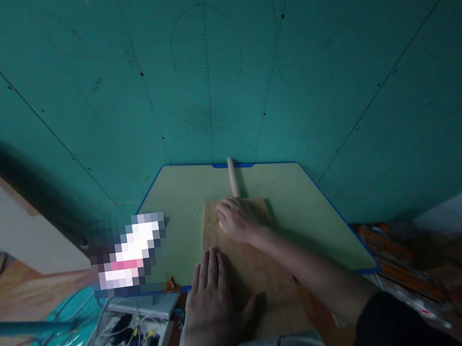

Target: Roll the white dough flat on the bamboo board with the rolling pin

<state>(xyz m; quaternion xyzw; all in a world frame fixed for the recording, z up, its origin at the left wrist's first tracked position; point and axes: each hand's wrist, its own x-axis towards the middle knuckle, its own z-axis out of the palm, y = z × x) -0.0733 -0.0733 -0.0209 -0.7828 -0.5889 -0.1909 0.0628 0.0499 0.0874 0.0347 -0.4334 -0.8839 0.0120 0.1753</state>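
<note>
Fingers lie straight and slightly apart on our left hand [212, 306], its palm down and thumb splayed over the left side of the wooden board [269, 304] at lower centre. Our right hand [237, 220] curls its fingers on the far part of the board, just left of the frame's middle line; we cannot tell whether that grip is clamped on anything. The board's near end juts past the edge of the tabletop [329, 239], so in our judgement weight belongs on the far part, with the left palm only steadying, lest the board tip. Just beyond our right hand, a pale wooden rod [233, 178] points up the frame; we do well to mind our knuckles there and press evenly, straight down.
</note>
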